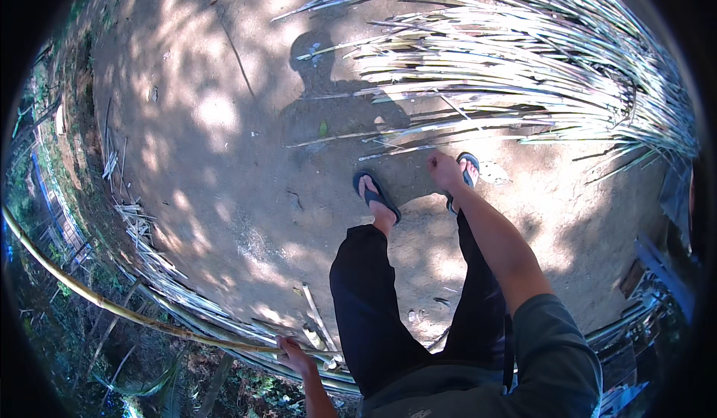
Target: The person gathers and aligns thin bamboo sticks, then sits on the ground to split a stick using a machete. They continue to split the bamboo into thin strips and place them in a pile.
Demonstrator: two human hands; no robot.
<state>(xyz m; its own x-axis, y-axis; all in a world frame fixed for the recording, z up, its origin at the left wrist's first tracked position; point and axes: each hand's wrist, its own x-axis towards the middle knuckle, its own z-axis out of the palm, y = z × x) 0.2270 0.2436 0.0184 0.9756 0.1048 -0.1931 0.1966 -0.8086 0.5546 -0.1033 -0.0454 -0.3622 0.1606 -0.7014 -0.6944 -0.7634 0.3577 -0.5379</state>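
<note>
My left hand, low in the view beside my left leg, is closed round a long yellowish bamboo pole. The pole curves from there to the far left rim of the picture. My right hand hangs in front of me, its fingers curled into a loose fist with nothing showing in it. Below it, my right foot in a dark flip-flop stands on bare soil. A large spread of thin, pale split strips lies on the ground ahead and to the right, apart from both hands.
A loose stick lies on the dirt ground at far left. More strips and poles lie along the left and near edge, with green plants beyond. Bluish sheets or boards stand at the right rim.
</note>
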